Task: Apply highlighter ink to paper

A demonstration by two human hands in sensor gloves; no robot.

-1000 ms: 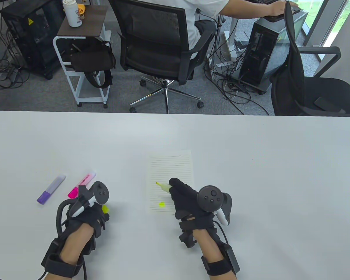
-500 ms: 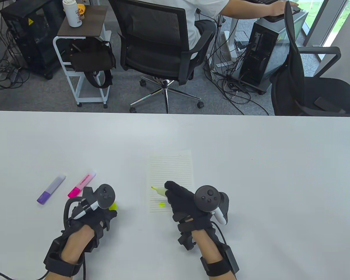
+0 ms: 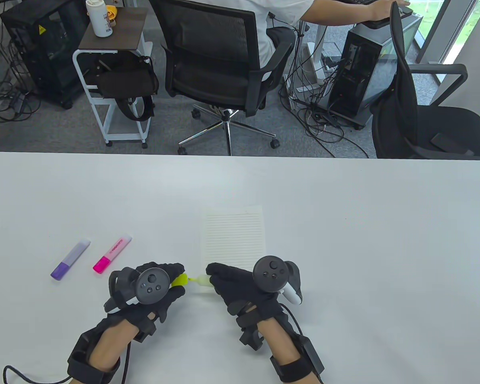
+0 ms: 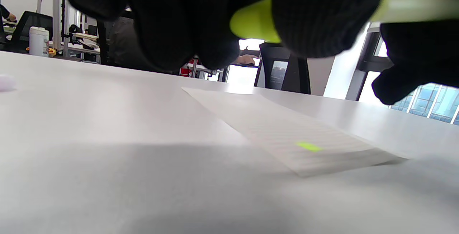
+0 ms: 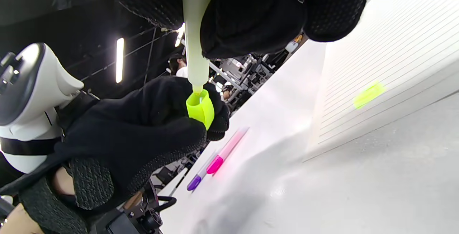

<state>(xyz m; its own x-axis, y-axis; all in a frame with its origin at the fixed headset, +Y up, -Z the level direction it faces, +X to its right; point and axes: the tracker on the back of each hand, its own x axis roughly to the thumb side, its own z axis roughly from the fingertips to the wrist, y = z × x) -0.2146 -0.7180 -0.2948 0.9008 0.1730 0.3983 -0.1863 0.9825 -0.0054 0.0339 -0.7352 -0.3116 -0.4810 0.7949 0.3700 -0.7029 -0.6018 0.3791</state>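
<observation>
A lined sheet of paper (image 3: 234, 236) lies mid-table; a short yellow mark (image 5: 368, 94) on its near end shows in both wrist views (image 4: 308, 146) and is hidden under my right hand in the table view. My right hand (image 3: 214, 277) grips the yellow highlighter (image 3: 202, 281) just left of the paper's near corner, tip pointing left. My left hand (image 3: 177, 277) pinches the yellow cap (image 3: 179, 280). In the right wrist view the highlighter (image 5: 195, 29) has its tip at the open mouth of the cap (image 5: 200, 108).
A pink highlighter (image 3: 112, 254) and a purple highlighter (image 3: 70, 260), both capped, lie on the white table (image 3: 344, 240) left of my hands. Beyond the far edge are office chairs (image 3: 216, 60), a small cart, and a seated person.
My right hand drew the highlighter off the paper, leftward and nearer. My left hand came right with the cap, and the tip now meets the cap's mouth.
</observation>
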